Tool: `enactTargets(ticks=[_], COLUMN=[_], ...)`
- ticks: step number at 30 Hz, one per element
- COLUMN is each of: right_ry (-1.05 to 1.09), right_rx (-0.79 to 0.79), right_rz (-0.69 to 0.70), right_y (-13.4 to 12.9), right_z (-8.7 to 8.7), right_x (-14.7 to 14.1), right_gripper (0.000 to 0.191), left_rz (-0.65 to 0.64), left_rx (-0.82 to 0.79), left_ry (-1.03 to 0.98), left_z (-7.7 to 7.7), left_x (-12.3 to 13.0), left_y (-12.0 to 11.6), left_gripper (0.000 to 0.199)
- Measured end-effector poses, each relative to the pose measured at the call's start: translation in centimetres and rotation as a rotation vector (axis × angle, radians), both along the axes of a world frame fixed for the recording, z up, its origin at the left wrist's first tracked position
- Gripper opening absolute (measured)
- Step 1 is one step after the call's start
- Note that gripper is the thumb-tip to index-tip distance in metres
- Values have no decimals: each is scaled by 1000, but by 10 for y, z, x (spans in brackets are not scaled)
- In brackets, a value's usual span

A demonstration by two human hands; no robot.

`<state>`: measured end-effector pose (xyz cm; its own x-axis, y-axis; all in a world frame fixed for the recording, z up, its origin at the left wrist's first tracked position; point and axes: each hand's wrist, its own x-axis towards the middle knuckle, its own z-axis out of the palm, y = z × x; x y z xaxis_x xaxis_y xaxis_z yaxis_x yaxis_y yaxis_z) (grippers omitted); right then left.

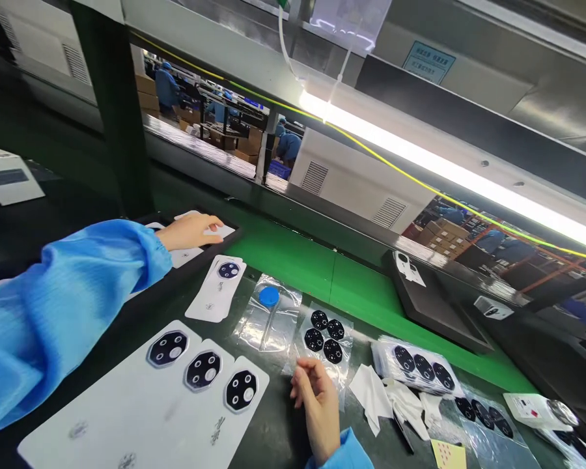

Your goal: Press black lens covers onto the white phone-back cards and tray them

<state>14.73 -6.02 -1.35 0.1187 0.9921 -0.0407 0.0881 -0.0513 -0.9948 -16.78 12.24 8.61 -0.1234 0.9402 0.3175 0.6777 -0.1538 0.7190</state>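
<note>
The blue sign (428,62)'s script is blurred. Left hand (190,232) curls over white cards (224,231) in a black tray (228,242); right hand (317,404) half-curls by black discs (314,340); any pinch unclear.

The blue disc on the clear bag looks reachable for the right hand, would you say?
Probably yes: the right hand is nearby, and nothing seen covers the blue disc or blocks the way.

Glossy plastic bag (283,319), cloth sleeve (83,293), smooth panel (151,397), probably matt plastic.
</note>
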Motion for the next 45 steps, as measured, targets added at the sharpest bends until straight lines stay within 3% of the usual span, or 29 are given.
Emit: enactTargets(ticks=[4,7,8,9,13,17,23,27,30,34,37,40,45], right_ry=[-377,-517,-546,-579,-705,-802,-886,-905,-908,-896,-874,-853,-831], right_rx=[162,168,165,159,123,78,28,18,53,146,240,311,382], right_rz=[-140,-106,-88,-69,12,82,140,146,128,108,129,158,160], right_y=[21,41,46,51,59,62,72,80,82,78,71,65,63], right_z=[10,20,23,26,37,45,47,40,30,15,7,-2,-20], right_x=[30,45,48,49,48,46,43,44,46,51,57,63,64], right_gripper=[37,25,22,21,26,28,34,39,40,36,30,37,57], left_rz=[-409,-672,-803,-854,-897,-898,-925,-812,-770,-790,-742,-736,-830], left_rx=[-134,-225,-252,-249,-205,-165,-182,-203,-270,-290,-398,-506,-684], left_ry=[126,156,167,170,216,353,549,578,431,68,-91,-302,-969], left_z=[-1,-16,-23,-31,-58,-67,-52,-36,-36,-57,-69,-68,-69], left_x=[20,41,49,57,82,95,106,108,100,85,81,89,122], left_y=[-65,-116,-129,-138,-149,-141,-143,-163,-184,-207,-217,-221,-213], left_gripper=[28,27,27,29,49,55,60,53,43,44,50,54,66])
